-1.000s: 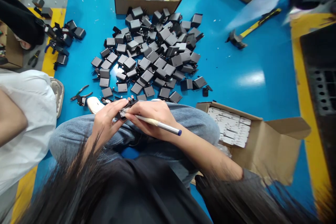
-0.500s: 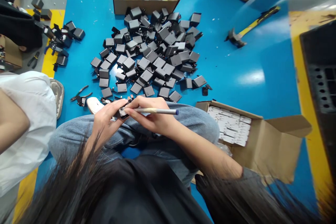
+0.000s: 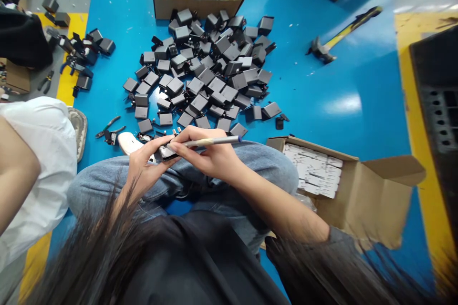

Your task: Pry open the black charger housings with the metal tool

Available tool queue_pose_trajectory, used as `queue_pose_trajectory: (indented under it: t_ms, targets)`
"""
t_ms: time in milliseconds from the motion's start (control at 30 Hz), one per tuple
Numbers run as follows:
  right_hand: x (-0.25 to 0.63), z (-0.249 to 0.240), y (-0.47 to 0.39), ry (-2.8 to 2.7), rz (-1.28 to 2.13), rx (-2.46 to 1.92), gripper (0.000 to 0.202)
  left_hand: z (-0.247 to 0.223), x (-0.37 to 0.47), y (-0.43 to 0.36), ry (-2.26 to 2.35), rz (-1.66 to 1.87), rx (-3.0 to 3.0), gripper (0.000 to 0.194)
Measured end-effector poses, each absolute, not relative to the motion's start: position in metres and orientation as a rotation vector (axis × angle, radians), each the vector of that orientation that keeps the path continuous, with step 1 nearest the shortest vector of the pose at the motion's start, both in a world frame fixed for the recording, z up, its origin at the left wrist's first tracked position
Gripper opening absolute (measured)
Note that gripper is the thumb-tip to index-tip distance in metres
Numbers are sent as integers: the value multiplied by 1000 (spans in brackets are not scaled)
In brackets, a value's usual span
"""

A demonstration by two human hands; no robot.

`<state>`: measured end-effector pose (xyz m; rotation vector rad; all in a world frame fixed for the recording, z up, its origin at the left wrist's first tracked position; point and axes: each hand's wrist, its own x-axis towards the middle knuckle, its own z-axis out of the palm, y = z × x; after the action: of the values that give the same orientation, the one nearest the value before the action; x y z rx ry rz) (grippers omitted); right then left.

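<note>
Above my lap, my left hand (image 3: 145,164) is closed around a small black casing (image 3: 167,152), whose open side shows something pale or shiny. My right hand (image 3: 211,155) pinches a silver pen-shaped tool (image 3: 215,141) with a yellowish band and a blue end. Its tip is hidden by my fingers at the casing, so I cannot tell its kind. Just left of my left hand lies a white rounded object (image 3: 128,143). A large heap of dark grey casings (image 3: 207,76) spreads over the blue floor in front of me.
A cardboard box (image 3: 170,8) of mixed parts stands behind the heap. On the right are a hammer (image 3: 324,50) and an open carton (image 3: 372,205) with white boxes. Pliers (image 3: 109,126) lie near my left knee. Another person's arm (image 3: 16,167) is at the left.
The tool's blue end has swung up, away from my body, and my right hand has shifted slightly with it. The casing in my left hand has turned a little.
</note>
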<state>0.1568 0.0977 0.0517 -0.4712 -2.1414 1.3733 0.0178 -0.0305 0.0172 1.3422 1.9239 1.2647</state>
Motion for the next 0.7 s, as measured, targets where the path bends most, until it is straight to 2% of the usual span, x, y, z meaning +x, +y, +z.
queue_pose_trajectory:
  t_ms: [133, 400, 533, 700]
  targets:
    - [159, 52, 99, -2232, 1326, -484, 25, 17, 15, -30, 1944, 1216, 1441, 39]
    - [157, 39, 95, -2418, 930, -390, 26, 19, 8, -28, 2005, 1129, 1723, 34]
    - [158, 42, 96, -2356, 965, -384, 23, 21, 8, -29, 2012, 1163, 1682, 32]
    - [164, 55, 98, -2204, 1059, -389, 17, 22, 9, -31, 1915, 1247, 1499, 38]
